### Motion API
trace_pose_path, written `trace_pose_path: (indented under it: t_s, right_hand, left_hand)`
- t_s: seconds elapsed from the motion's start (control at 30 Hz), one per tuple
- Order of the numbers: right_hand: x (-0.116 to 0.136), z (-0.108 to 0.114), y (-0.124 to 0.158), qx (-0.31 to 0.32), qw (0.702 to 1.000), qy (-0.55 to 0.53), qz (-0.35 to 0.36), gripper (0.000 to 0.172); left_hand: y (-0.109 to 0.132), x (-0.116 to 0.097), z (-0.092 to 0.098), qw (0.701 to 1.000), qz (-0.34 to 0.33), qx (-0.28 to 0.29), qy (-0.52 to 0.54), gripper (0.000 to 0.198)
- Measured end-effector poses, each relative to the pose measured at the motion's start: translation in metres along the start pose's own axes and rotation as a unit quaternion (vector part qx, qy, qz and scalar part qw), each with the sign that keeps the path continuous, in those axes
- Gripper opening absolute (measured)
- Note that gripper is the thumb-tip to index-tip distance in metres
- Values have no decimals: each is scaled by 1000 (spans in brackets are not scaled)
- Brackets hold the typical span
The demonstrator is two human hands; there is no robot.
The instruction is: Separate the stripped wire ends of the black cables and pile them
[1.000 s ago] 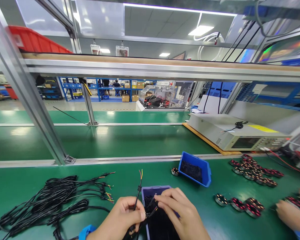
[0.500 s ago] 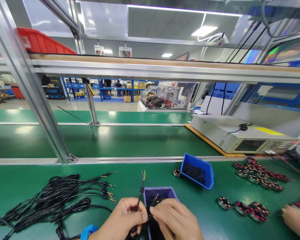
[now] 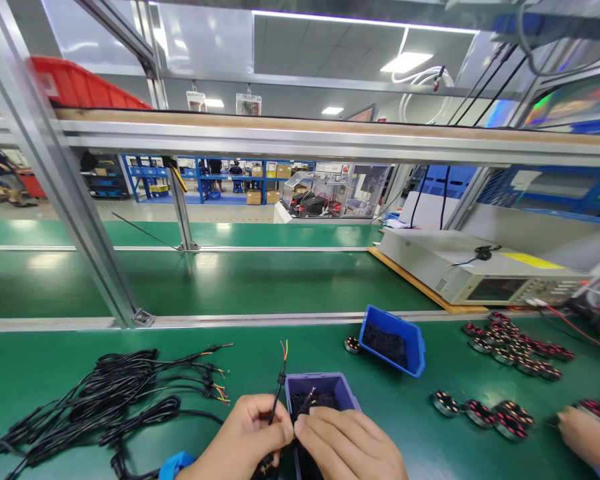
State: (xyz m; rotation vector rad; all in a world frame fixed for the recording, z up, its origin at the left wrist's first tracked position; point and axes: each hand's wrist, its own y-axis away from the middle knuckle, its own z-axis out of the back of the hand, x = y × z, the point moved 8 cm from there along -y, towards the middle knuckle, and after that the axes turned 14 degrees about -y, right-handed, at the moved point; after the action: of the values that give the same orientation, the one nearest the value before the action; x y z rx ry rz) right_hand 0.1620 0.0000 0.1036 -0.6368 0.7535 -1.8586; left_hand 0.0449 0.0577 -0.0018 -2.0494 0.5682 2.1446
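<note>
My left hand (image 3: 260, 430), with a blue band at the wrist, is closed around a black cable (image 3: 276, 402). The cable's upper end stands up, with a dark ring and bare red and yellow wires at the tip. My right hand (image 3: 353, 443) is pinched, its fingertips meeting those of the left; whatever lies between them is hidden. Both hands are at the front of a purple bin (image 3: 353, 395) holding small black pieces. A thin wire end with a pale tip (image 3: 311, 395) shows just above the right fingers.
A heap of black cables (image 3: 125, 377) lies at left. Beyond the purple bin is a blue bin (image 3: 416, 347) of black pieces, beside a small round motor (image 3: 351, 345). Several motors (image 3: 505, 350), a grey instrument (image 3: 480, 267) and another person's hand (image 3: 587, 433) are at right.
My right hand's fingers have shifted slightly left and lie flatter against the left fingertips. The left hand keeps its hold on the cable. The whole view has shifted slightly.
</note>
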Motion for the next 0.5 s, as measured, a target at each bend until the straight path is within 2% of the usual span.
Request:
trace_pose_path:
  t_s: [0.2,0.33,0.5]
  right_hand:
    - [2,-3,-1,-21,1000,2,-10,28]
    - [0,-5,-1,-5,1000,-5,-8,34]
    - [-14,-7,5,-14,992,-114,-46,25]
  left_hand:
    - [2,-3,-4,999,23,21,-8,55]
    - [3,-10,-4,999,2,12,-32,59]
    - [4,-8,-6,997,-27,21,-69,62]
